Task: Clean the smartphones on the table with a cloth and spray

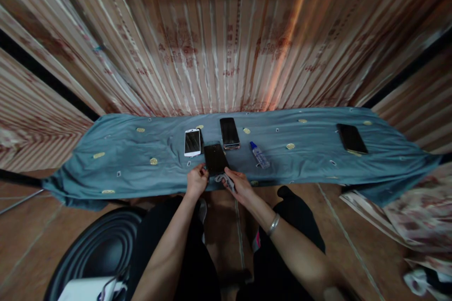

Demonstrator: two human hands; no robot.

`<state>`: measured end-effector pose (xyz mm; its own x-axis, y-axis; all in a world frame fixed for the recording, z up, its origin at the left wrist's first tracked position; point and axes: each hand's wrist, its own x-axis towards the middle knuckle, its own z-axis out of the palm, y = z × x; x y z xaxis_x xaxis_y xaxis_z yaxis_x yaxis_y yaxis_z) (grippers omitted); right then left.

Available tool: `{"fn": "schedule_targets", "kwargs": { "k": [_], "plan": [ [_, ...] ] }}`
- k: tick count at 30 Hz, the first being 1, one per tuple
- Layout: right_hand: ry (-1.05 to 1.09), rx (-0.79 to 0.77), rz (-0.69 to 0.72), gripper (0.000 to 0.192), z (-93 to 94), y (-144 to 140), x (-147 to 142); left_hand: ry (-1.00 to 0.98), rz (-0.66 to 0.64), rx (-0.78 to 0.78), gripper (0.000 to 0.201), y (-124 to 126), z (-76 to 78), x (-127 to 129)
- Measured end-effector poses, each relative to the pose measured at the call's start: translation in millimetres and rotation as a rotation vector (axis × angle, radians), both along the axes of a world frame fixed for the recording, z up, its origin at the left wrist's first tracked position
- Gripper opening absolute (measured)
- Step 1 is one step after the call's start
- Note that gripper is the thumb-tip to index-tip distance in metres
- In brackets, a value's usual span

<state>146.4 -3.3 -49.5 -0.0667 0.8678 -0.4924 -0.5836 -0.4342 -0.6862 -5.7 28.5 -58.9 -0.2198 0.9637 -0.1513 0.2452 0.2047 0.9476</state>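
Note:
A dark smartphone (215, 158) is held near the front edge of the cloth-covered table. My left hand (197, 179) grips its lower left corner with closed fingers. At its lower right corner is my right hand (239, 183), closed around a crumpled grey-white cloth (225, 180) and touching the phone's edge. Just behind lies a white-framed phone (192, 143), partly over a dark one. A stack of phones (230, 133) sits to the right of it. Beside that lies a clear bottle with a blue cap (260, 156).
Another dark phone (352, 138) lies far right on the teal cloth (303, 160). A pleated curtain (212, 47) hangs behind the table, with black poles at both sides. A black round tub-like object (95, 244) and a white box (86, 289) are at lower left, by my legs.

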Motion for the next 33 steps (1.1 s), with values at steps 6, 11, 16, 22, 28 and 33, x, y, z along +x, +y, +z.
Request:
{"fn": "schedule_targets", "kwargs": {
  "k": [6, 11, 16, 22, 28, 33],
  "plan": [
    [-0.061, 0.037, 0.11, 0.036, 7.8, 14.0, -1.2, -0.154, -0.015, -0.07, 0.014, 0.4, 3.1, 5.2],
    [-0.136, 0.056, 0.14, 0.042, 6.1, 17.4, 3.7, -0.25, -0.013, -0.081, 0.011, -1.0, 5.5, 8.1],
    [-0.189, 0.052, 0.13, 0.042, 1.1, 19.0, 5.3, -0.342, 0.027, -0.088, 0.012, -2.4, 4.6, 10.8],
    [-0.206, 0.062, 0.164, 0.043, -1.9, 17.9, -0.4, -0.508, 0.08, -0.095, 0.01, -5.8, 7.5, 13.2],
    [-0.221, 0.094, 0.214, 0.044, 0.2, 18.4, 0.9, -0.647, 0.078, -0.126, 0.005, -10.5, 17.4, 18.2],
    [-0.252, 0.108, 0.227, 0.047, 1.7, 19.0, 3.9, -0.781, 0.091, -0.182, 0.015, -11.9, 26.2, 20.9]
  ]
}}
